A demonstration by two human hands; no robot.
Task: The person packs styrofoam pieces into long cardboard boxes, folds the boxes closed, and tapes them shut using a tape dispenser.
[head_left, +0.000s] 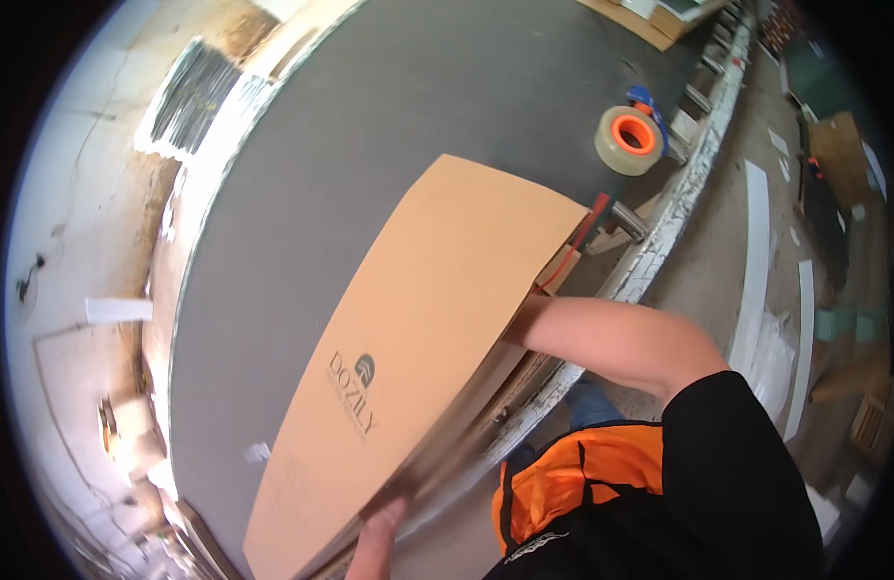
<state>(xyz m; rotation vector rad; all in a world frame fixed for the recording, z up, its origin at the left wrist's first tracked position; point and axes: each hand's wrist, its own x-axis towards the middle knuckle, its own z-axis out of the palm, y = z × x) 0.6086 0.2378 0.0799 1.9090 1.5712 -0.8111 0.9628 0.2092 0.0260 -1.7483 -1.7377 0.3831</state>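
Observation:
A large brown cardboard box (447, 271) with a dark printed mark lies slantwise in front of me, its broad panel facing up. My left hand (384, 514) is at the panel's near edge, low in the picture; it is blurred and its fingers are partly hidden by the cardboard. My right forearm (611, 338) reaches in under the panel's right edge. The cardboard covers the right hand, so neither its fingers nor anything in them shows. Past the box's far right corner, a red strip (594, 220) sticks out.
The box rests on a dark grey table (263, 242) with a worn metal rail (684, 198) and short rollers along its right side. Near that rail stands a tape dispenser with a clear tape roll (611, 145) and orange core. More cardboard (640, 24) lies at the far end. White strips (756, 251) litter the floor.

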